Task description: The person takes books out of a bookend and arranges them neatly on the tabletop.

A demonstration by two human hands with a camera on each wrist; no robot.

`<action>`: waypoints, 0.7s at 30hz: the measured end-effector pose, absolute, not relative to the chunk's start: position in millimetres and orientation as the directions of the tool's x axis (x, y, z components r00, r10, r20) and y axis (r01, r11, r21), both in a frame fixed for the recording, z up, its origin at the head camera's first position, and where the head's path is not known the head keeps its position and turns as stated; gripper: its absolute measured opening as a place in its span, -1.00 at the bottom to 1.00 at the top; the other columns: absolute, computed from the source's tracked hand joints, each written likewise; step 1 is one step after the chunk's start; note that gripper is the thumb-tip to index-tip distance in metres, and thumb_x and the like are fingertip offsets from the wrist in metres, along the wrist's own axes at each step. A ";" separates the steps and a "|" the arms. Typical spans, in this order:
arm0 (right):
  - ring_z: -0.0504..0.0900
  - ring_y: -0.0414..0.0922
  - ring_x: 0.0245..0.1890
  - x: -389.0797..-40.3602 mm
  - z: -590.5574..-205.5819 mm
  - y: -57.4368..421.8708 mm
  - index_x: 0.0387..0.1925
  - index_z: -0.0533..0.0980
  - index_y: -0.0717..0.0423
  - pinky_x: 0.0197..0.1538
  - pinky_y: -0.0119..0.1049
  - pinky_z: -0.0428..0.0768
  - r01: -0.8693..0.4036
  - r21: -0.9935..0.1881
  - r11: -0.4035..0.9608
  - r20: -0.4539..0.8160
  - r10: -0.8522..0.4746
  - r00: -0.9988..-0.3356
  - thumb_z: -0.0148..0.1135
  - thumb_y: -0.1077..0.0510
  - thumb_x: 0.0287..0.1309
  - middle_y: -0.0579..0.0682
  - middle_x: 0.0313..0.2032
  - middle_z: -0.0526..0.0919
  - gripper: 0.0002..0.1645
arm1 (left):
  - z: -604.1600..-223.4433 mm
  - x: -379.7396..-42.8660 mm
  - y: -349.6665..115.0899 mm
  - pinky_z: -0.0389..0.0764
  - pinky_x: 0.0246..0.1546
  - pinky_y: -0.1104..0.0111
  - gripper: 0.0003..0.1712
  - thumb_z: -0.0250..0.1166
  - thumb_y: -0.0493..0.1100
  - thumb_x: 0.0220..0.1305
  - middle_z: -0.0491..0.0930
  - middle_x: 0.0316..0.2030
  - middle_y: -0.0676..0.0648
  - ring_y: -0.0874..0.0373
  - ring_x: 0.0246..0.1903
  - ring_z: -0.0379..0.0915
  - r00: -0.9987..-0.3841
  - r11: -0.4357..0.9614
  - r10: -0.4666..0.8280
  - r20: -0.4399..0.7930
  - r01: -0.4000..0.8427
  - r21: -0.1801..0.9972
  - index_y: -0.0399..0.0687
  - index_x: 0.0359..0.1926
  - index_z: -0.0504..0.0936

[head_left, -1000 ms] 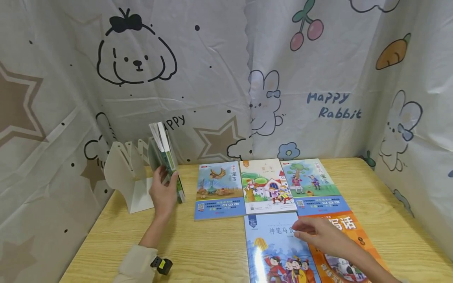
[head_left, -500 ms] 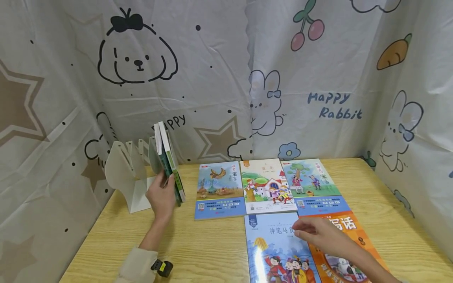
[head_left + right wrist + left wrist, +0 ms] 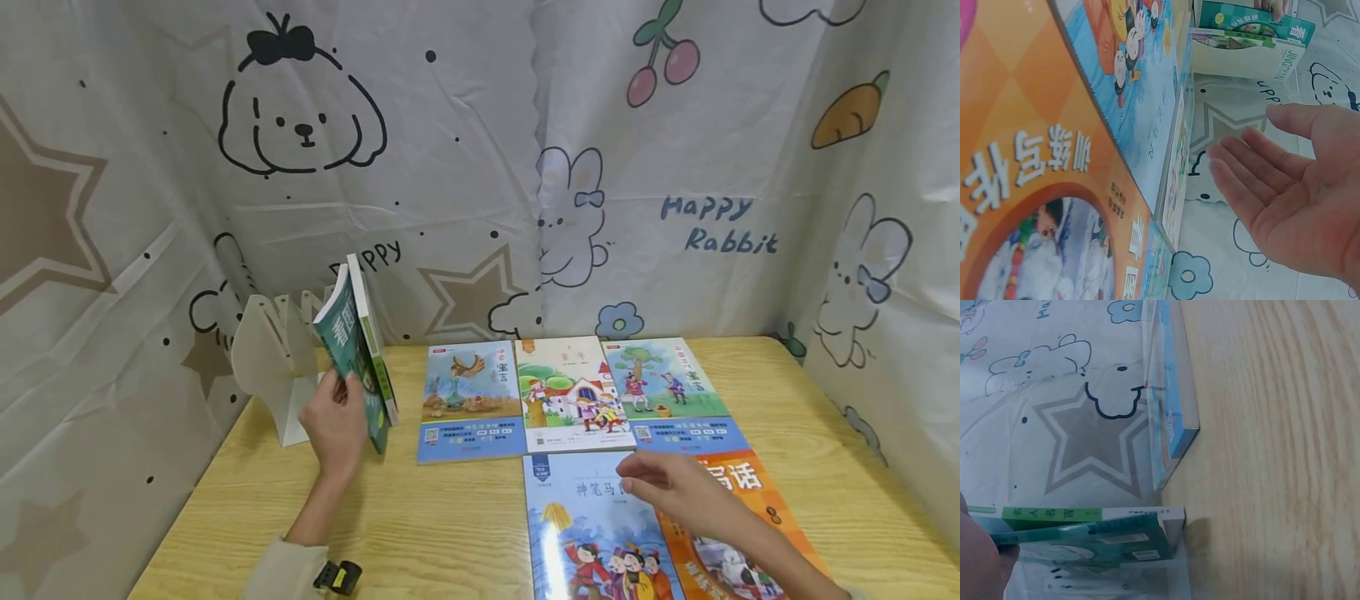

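Observation:
My left hand (image 3: 335, 423) pinches a dark green book (image 3: 347, 333) by its edge, thumb on one side and fingers on the other. The book stands tilted, its cover turned partly toward me. Right behind it a white book with a green spine (image 3: 372, 346) stands upright beside the cream bookend rack (image 3: 264, 350). In the left wrist view the green book (image 3: 1110, 540) is angled against the green-spined one (image 3: 1054, 515). My right hand (image 3: 686, 492) hovers with relaxed fingers over a light blue book (image 3: 577, 517) and an orange book (image 3: 738, 533), holding nothing.
Three books lie flat in a back row: a blue-bordered one (image 3: 468, 400), a cream one (image 3: 570, 392) and another blue-bordered one (image 3: 663, 392). A patterned curtain (image 3: 465, 167) hangs behind and at both sides of the wooden table (image 3: 442, 525).
My left hand has drawn the green book toward me and away from the green-spined one, turning its cover into view. The right hand stays nearly in place.

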State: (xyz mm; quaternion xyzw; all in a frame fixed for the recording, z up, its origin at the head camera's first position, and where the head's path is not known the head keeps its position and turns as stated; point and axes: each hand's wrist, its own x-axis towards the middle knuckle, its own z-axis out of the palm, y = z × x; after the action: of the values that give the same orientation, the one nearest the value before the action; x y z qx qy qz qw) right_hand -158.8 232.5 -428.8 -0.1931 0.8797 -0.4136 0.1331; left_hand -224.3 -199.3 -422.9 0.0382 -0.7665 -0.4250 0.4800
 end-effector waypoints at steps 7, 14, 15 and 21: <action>0.67 -0.04 -0.07 -159.7 -423.3 228.3 0.03 0.59 0.24 -0.05 -0.24 0.64 -0.232 -0.802 0.550 -0.040 -0.436 -0.899 0.22 0.04 0.39 0.07 -0.06 0.68 -0.63 | -412.9 -214.4 -196.0 0.34 -0.49 0.68 -0.84 0.19 -0.40 0.29 0.68 -0.53 -0.21 0.10 -0.58 0.52 -0.494 0.679 -0.447 0.746 0.356 0.642 -0.34 -0.45 0.60; 0.67 -0.06 -0.06 -160.0 -422.2 223.4 0.03 0.60 0.21 -0.04 -0.24 0.64 -0.206 -0.798 0.566 -0.043 -0.394 -0.918 0.24 0.01 0.37 0.04 -0.06 0.69 -0.62 | -398.3 -201.2 -191.5 0.34 -0.51 0.66 -0.84 0.19 -0.41 0.28 0.65 -0.58 -0.20 0.09 -0.63 0.48 -0.457 0.681 -0.415 0.787 0.417 0.602 -0.36 -0.45 0.61; 0.67 -0.07 -0.06 -160.6 -422.0 222.7 0.03 0.60 0.21 -0.03 -0.25 0.64 -0.208 -0.797 0.567 -0.041 -0.395 -0.918 0.24 0.00 0.37 0.03 -0.06 0.69 -0.61 | -395.8 -199.0 -190.4 0.36 -0.50 0.68 -0.85 0.19 -0.42 0.28 0.67 -0.55 -0.22 0.07 -0.62 0.52 -0.455 0.678 -0.411 0.790 0.427 0.598 -0.38 -0.42 0.63; 0.66 -0.09 -0.05 -163.6 -420.2 221.2 0.06 0.57 0.22 -0.04 -0.35 0.62 -0.256 -0.803 0.538 0.000 -0.430 -0.903 0.23 0.00 0.39 0.04 -0.05 0.68 -0.59 | -379.9 -187.0 -183.9 0.46 -0.40 0.73 -0.85 0.19 -0.42 0.29 0.72 -0.41 -0.27 -0.08 -0.52 0.66 -0.443 0.663 -0.394 0.805 0.469 0.583 -0.45 -0.31 0.68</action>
State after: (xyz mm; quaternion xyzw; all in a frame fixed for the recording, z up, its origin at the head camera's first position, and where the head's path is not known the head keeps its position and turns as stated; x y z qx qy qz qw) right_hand -163.6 221.2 -420.2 -0.1969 0.8712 -0.4387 0.0993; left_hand -187.0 -183.9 -379.9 -0.0253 -0.7441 -0.4096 0.5272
